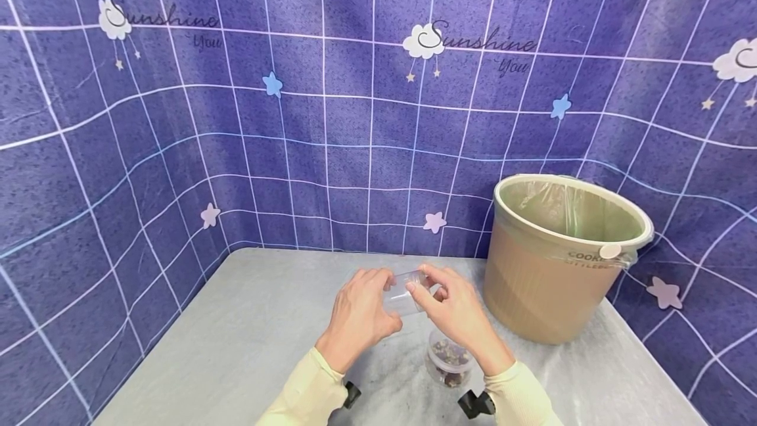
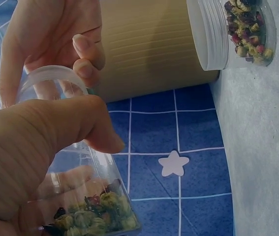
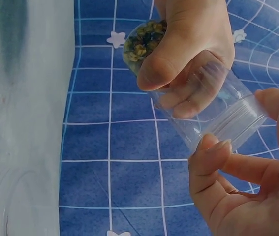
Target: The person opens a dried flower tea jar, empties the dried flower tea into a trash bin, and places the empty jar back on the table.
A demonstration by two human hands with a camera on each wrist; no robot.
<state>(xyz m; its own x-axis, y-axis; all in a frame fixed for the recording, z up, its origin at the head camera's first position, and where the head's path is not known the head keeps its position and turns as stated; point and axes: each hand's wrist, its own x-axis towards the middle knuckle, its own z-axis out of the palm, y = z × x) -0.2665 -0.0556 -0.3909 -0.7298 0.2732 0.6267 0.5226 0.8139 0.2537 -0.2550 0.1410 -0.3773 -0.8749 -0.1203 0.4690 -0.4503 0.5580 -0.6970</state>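
My left hand (image 1: 361, 311) grips a clear plastic jar (image 1: 397, 302) around its body, holding it tilted above the table. Dried flower buds (image 2: 95, 216), mostly yellow-green with some red, lie in the jar's closed end. At its other end, my right hand (image 1: 452, 304) pinches the clear ridged lid (image 3: 240, 118) between thumb and fingers. Below the right hand, a second clear jar (image 1: 449, 377) of dried flowers stands upright on the table. A whitish lid (image 2: 209, 34) covers that jar in the left wrist view.
A tan bin (image 1: 541, 288) with a pale rim and clear plastic liner stands at the right of the grey table (image 1: 254, 321). Behind and on both sides hangs a purple-blue gridded cloth (image 1: 349, 117) with stars and clouds.
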